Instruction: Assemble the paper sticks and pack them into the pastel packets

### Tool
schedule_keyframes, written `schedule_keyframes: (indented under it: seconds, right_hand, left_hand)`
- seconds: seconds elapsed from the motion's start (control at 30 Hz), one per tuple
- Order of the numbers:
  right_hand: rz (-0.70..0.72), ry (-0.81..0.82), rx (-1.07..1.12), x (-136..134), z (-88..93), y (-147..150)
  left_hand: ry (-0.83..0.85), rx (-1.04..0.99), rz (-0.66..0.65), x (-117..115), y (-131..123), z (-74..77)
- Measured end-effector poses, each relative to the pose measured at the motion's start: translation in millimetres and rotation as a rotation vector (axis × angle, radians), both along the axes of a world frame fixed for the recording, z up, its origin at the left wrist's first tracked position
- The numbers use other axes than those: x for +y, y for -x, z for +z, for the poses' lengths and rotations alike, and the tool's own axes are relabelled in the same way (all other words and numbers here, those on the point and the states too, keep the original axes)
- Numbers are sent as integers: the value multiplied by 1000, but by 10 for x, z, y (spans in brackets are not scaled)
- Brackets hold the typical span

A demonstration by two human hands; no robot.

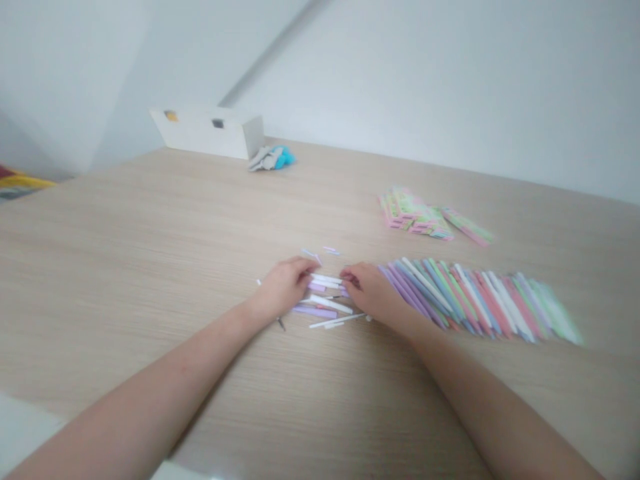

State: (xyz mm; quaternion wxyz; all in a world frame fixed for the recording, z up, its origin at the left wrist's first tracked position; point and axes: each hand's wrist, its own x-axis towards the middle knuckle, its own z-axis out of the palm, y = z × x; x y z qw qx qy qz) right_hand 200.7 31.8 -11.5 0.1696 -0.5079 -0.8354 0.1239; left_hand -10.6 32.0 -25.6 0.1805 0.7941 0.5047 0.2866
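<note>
White and lilac sticks (332,305) loosely piled on a wood-grain table (150,253).
Left hand (283,287) and right hand (373,290) flank them, fingers curled narrow at opposite ends; blur hides whether either pinches one. Beside the right hand lies a slanted row of coloured sticks (475,299).

Table (150,233): broad, pale wood-grain top, running back to the wall.
Wall (450,87): plain, whitish grey.
Grey band (274,53): darker, slanting up rightward across the wall.
Far left: blurred red and yellow shapes (25,181) beyond the table.
Light: soft, pale.
</note>
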Motion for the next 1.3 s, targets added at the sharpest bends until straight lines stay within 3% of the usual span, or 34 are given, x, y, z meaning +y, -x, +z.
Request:
schedule_keyframes:
  seconds: [0.2, 0.4, 0.67, 0.83, 1.13, 1.3]
  right_hand:
    - [-11, -35, 5, -19, 16, -20]
    - [-85, 96, 167, -92, 192, -36]
    - [-25, 137, 538, -212, 218, 25]
    - [27, 233, 762, -253, 244, 25]
    - [244, 377, 960, -216, 275, -55]
    - [234, 415, 976, -215, 253, -64]
  left_hand:
    - [-31, -46, 8, -11, 1, 6]
    - [-46, -113, 41, -34, -11, 56]
    - [49, -331, 91, -63, -20, 134]
    - [281, -639, -37, -108, -62, 212]
    - [374, -714, -82, -78, -51, 196]
    - [385, -702, -83, -78, -42, 190]
